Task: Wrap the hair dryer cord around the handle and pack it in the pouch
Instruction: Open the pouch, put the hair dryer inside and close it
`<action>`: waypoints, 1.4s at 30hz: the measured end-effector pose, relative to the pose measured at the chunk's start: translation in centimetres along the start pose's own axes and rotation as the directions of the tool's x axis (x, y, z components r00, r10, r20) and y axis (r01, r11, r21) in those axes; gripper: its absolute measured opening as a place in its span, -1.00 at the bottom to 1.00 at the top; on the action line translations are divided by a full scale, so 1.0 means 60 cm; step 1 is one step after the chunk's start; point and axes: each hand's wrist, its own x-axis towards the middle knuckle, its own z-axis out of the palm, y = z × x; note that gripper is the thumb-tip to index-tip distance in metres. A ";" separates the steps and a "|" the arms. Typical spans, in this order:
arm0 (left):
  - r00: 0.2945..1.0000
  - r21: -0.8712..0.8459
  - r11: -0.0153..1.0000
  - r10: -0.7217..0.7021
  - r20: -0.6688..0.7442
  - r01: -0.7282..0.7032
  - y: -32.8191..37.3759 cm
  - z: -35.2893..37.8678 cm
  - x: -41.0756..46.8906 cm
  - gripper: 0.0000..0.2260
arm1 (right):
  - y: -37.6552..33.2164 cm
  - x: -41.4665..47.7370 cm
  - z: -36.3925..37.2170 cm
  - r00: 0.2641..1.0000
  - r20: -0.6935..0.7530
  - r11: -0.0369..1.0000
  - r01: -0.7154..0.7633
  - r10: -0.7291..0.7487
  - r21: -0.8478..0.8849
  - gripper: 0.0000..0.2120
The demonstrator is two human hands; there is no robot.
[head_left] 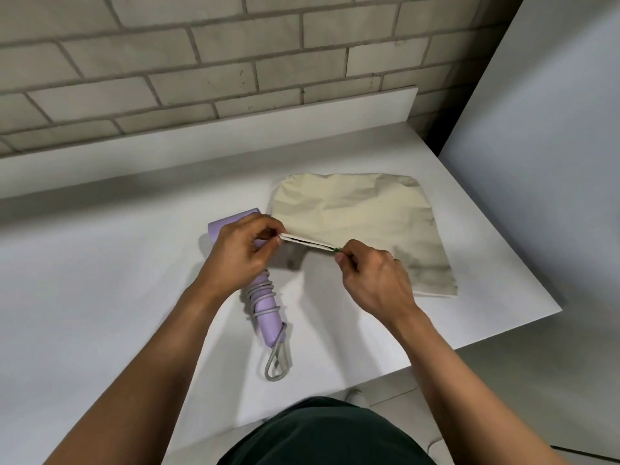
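Observation:
A lilac hair dryer [265, 313] lies on the white table [100, 280], its handle pointing toward me with the grey cord [260, 295] coiled around it and a loop of cord past the handle's end. A beige cloth pouch [359, 223] lies to its right. My left hand [245, 253] pinches the pouch's near-left corner at the zip end, above the dryer's head. My right hand [372, 276] pinches a small green zip pull on the same edge. A narrow dark slit shows between the two hands.
A brick wall [201, 62] runs behind the table. The table's right edge [523, 256] lies close to the pouch, with a white panel [553, 162] standing beyond it. My dark trousers show at the bottom of the frame.

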 end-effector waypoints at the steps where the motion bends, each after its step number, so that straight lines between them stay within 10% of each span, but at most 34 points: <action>1: 0.999 0.023 0.999 -0.024 0.029 0.023 0.001 -0.001 0.001 -0.85 | 0.009 -0.003 -0.004 1.000 0.005 1.000 -0.013 0.013 0.000 -0.85; 9: 0.936 0.269 0.961 -0.039 0.350 -0.060 0.036 0.018 0.032 -0.57 | -0.002 -0.015 -0.017 0.994 -0.024 0.992 0.105 -0.107 -0.066 -0.87; 18: 0.939 -0.074 0.938 -0.333 0.081 0.339 0.033 0.006 0.045 -0.75 | 0.129 0.000 -0.096 0.981 -0.039 0.962 -0.195 0.190 -0.194 -0.79; 34: 0.925 0.126 0.917 -0.378 -0.024 0.378 0.038 0.035 0.040 -0.74 | 0.258 -0.037 -0.157 0.884 0.121 0.872 -0.408 0.451 -0.270 -0.85; 39: 0.868 -0.134 0.857 -0.494 0.056 0.497 0.054 0.030 0.048 -0.79 | 0.203 -0.035 -0.115 0.980 -0.194 0.970 -0.081 0.036 -0.229 -0.65; 42: 0.825 -0.268 0.783 -0.553 0.114 0.562 0.058 0.030 0.055 -0.82 | 0.144 -0.028 -0.068 0.987 -0.056 0.977 0.138 -0.148 -0.164 -0.48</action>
